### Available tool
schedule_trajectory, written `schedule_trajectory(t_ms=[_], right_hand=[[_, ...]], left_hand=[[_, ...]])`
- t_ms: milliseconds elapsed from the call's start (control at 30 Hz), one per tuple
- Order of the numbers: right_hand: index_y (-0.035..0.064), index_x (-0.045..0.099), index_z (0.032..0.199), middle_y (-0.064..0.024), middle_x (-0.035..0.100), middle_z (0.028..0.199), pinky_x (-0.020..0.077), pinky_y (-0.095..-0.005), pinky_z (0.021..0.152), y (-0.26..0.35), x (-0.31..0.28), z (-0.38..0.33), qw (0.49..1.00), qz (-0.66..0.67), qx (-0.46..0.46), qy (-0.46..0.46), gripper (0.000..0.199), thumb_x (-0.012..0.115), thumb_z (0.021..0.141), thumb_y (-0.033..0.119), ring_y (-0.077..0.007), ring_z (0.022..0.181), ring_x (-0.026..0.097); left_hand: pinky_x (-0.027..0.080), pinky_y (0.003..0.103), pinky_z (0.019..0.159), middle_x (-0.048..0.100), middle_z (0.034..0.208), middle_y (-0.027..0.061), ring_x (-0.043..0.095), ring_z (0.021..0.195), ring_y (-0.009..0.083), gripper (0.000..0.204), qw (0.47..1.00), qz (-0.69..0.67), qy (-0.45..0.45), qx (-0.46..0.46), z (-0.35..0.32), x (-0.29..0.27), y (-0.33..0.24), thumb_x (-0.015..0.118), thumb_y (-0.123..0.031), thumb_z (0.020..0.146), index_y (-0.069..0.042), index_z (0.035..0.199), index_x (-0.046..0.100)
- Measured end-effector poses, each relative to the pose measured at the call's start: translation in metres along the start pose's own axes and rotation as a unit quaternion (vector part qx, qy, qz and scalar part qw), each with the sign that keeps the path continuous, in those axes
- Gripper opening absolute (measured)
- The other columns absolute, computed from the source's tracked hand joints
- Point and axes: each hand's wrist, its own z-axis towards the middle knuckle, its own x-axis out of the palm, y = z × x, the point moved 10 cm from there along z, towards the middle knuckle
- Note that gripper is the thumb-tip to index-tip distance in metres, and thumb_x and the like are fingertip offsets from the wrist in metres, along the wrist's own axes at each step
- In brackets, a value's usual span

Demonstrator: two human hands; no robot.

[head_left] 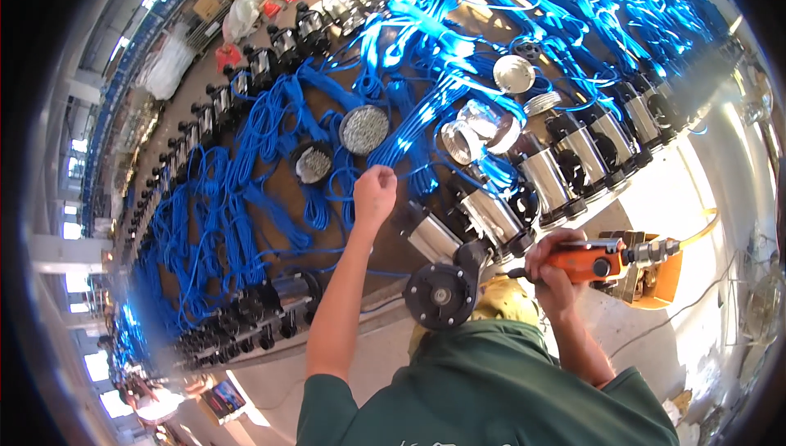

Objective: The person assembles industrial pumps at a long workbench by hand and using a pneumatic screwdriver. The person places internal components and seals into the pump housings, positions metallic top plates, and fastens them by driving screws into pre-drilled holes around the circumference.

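Observation:
My left hand point(375, 194) is stretched over the table, its fingers pinched together; what they hold, if anything, is too small to make out. Just beyond it stand a round dish of small metal parts point(364, 129) and a smaller black bowl of similar pieces point(313, 163). My right hand point(555, 272) grips an orange power screwdriver point(583, 262), its thin bit pointing left, with a hose point(696, 232) at its back end. Close to my body, between my arms, is a round black pump end point(442, 295) with screws around its rim. Yellow cloth point(508, 300) shows behind it.
Bundles of blue cable point(217, 200) cover much of the brown table. Silver-and-black pumps point(547, 172) line its edges. Round metal covers point(514, 75) and shiny metal rings point(461, 141) lie ahead to the right. An open cardboard box point(659, 282) stands by the screwdriver.

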Motion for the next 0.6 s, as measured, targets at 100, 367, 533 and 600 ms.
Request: schedule_trajectory(t_ms=[100, 367, 533, 600], right_hand=[[0.0038, 0.044, 0.109, -0.0093, 0.048, 0.081, 0.0420, -0.0288, 0.056, -0.003, -0.043, -0.012, 0.995, -0.015, 0.024, -0.096, 0.043, 0.052, 0.067, 0.001, -0.0147, 0.057, 0.046], [0.0039, 0.043, 0.100, -0.0049, 0.047, 0.080, 0.0407, -0.0253, 0.055, 0.000, -0.080, -0.028, 0.989, 0.034, 0.018, -0.141, 0.029, 0.054, 0.073, 0.001, -0.0110, 0.055, 0.042], [0.0045, 0.044, 0.110, -0.0060, 0.048, 0.085, 0.0410, -0.0249, 0.056, 0.004, -0.104, -0.028, 0.989, 0.024, -0.032, -0.140, 0.038, 0.058, 0.076, 0.008, -0.0095, 0.054, 0.042], [0.0037, 0.045, 0.110, -0.0060, 0.048, 0.085, 0.0401, -0.0245, 0.055, 0.001, -0.103, -0.023, 0.989, 0.043, -0.032, -0.138, 0.038, 0.059, 0.075, 0.008, -0.0089, 0.056, 0.043]], left_hand=[[0.047, 0.042, 0.080, 0.062, 0.097, 0.0146, 0.058, 0.095, 0.0335, 0.030, 0.954, 0.157, 0.015, 0.256, 0.060, 0.062, -0.092, 0.060, -0.004, 0.074, -0.007, 0.103, 0.063], [0.044, 0.043, 0.077, 0.061, 0.091, 0.0076, 0.058, 0.090, 0.0258, 0.011, 0.807, 0.312, 0.094, 0.493, 0.059, 0.122, -0.159, 0.060, -0.014, 0.073, -0.008, 0.081, 0.063], [0.042, 0.045, 0.089, 0.061, 0.103, 0.0162, 0.057, 0.102, 0.0346, 0.030, 0.857, 0.234, 0.105, 0.447, -0.060, 0.019, -0.224, 0.067, -0.007, 0.067, -0.002, 0.094, 0.055], [0.042, 0.050, 0.091, 0.062, 0.106, 0.0156, 0.058, 0.107, 0.0344, 0.031, 0.862, 0.218, 0.172, 0.425, -0.117, -0.012, -0.228, 0.067, -0.006, 0.064, -0.002, 0.093, 0.057]])
